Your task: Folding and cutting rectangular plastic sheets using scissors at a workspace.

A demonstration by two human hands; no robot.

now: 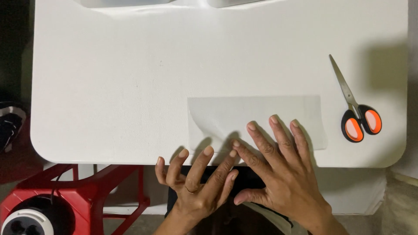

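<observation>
A rectangular sheet of white paper (244, 114) lies flat on the white table (130, 87), near its front edge. My right hand (278, 169) rests with its fingers spread on the sheet's lower right part. My left hand (196, 180) is at the table's front edge, fingers apart, with the fingertips touching the sheet's lower left edge. Neither hand grips anything. A pair of scissors (355, 109) with orange and black handles lies shut to the right of the sheet, apart from both hands.
Two pale containers (126, 2) are cut off at the table's far edge. A red frame (87, 191) with a round black and white object (26, 219) stands below the table at the lower left. A dark object (8, 124) sits at the left edge.
</observation>
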